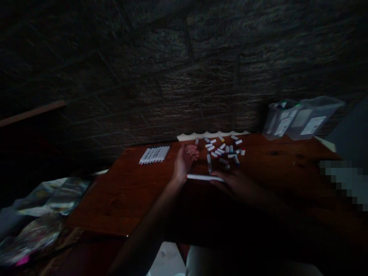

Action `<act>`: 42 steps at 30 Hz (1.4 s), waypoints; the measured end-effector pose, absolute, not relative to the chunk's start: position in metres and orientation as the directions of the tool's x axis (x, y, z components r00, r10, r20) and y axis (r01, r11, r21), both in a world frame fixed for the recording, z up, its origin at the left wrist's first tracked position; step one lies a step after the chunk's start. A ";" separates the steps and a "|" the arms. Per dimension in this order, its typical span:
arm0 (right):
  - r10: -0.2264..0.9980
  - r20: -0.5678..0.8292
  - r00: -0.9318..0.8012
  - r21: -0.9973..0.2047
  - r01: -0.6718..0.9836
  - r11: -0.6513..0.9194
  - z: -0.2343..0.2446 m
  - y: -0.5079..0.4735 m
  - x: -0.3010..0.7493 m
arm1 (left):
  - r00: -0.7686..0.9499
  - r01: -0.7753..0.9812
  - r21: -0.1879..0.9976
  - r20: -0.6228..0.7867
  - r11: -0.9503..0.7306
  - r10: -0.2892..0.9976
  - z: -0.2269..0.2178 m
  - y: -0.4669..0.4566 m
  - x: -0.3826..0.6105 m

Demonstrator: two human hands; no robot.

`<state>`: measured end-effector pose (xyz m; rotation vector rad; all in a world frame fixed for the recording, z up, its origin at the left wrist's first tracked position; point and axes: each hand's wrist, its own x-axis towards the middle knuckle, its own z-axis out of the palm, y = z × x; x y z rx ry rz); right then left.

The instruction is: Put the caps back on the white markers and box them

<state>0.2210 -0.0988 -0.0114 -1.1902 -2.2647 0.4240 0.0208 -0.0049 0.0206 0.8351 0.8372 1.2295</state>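
My left hand [185,161] rests on a brown wooden table [129,195], palm up with its fingers curled in; whether anything lies in them is too dark to tell. My right hand [234,182] is to its right and pinches one end of a white marker [202,177] that lies flat between the two hands. Just beyond the hands, several white markers and loose caps [222,150] are scattered on the table. A neat row of white markers [154,154] lies side by side to the left of my left hand.
Two clear plastic boxes [301,117] with labels stand at the table's back right against a dark stone wall. Shiny plastic bags [48,199] lie left of the table. A blurred patch [345,180] sits at the right edge. The scene is very dim.
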 end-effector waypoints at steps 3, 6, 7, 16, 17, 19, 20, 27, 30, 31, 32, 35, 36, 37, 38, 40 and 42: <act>0.819 0.336 -0.465 -0.512 0.639 0.573 -0.016 -0.101 0.216 | 0.258 -0.415 0.880 -0.129 0.231 0.958 0.016 -0.007 0.023; 0.808 0.351 -0.473 -0.545 0.598 0.587 -0.019 -0.101 0.213 | 0.298 -0.414 0.879 -0.114 0.236 0.948 0.013 -0.009 0.023; 0.809 0.351 -0.471 -0.552 0.594 0.585 -0.019 -0.101 0.212 | 0.296 -0.415 0.880 -0.108 0.230 0.949 0.013 -0.009 0.023; 0.830 0.294 -0.475 -0.586 0.596 0.549 -0.019 -0.102 0.219 | 0.288 -0.394 0.883 -0.145 0.255 0.947 0.009 -0.012 0.031; 0.835 0.305 -0.458 -0.581 0.605 0.544 -0.019 -0.100 0.223 | 0.290 -0.370 0.899 -0.129 0.235 0.948 0.009 -0.012 0.031; 0.848 0.338 -0.409 -0.569 0.629 0.530 -0.018 -0.095 0.230 | 0.253 -0.279 0.952 -0.053 0.125 0.966 0.006 -0.011 0.028; 0.852 0.358 -0.383 -0.566 0.637 0.524 -0.018 -0.092 0.233 | 0.225 -0.210 0.976 -0.002 0.051 0.974 0.004 -0.011 0.026; 0.878 0.426 -0.220 -0.539 0.718 0.441 -0.018 -0.079 0.253 | 0.431 0.256 0.923 0.155 -0.286 0.889 -0.018 -0.011 0.014; 0.872 0.440 -0.213 -0.536 0.717 0.445 -0.016 -0.078 0.254 | 0.463 0.215 0.937 0.151 -0.275 0.874 -0.016 -0.011 0.016; 0.871 0.440 -0.217 -0.538 0.714 0.449 -0.016 -0.078 0.253 | 0.445 0.185 0.947 0.158 -0.263 0.882 -0.015 -0.011 0.016; 0.873 0.435 -0.222 -0.540 0.711 0.450 -0.015 -0.078 0.252 | 0.425 0.155 0.958 0.155 -0.240 0.892 -0.012 -0.011 0.017; 0.882 0.403 -0.243 -0.556 0.700 0.447 -0.015 -0.078 0.249 | 0.414 0.116 0.978 0.110 -0.172 0.904 -0.006 -0.010 0.016; 0.885 0.395 -0.247 -0.564 0.696 0.445 -0.014 -0.078 0.248 | 0.416 0.105 0.981 0.105 -0.163 0.903 -0.004 -0.010 0.015; 0.886 0.390 -0.252 -0.570 0.689 0.447 -0.014 -0.078 0.248 | 0.419 0.092 0.983 0.105 -0.157 0.902 -0.003 -0.010 0.015; 0.885 0.388 -0.259 -0.577 0.681 0.452 -0.014 -0.077 0.249 | 0.417 0.071 0.986 0.110 -0.153 0.902 -0.002 -0.009 0.014; 0.880 0.379 -0.285 -0.588 0.660 0.467 -0.012 -0.077 0.252 | 0.404 0.035 0.988 0.124 -0.150 0.906 -0.001 -0.009 0.012; 0.879 0.361 -0.312 -0.604 0.640 0.475 -0.011 -0.077 0.255 | 0.389 0.025 0.987 0.137 -0.160 0.911 -0.001 -0.008 0.011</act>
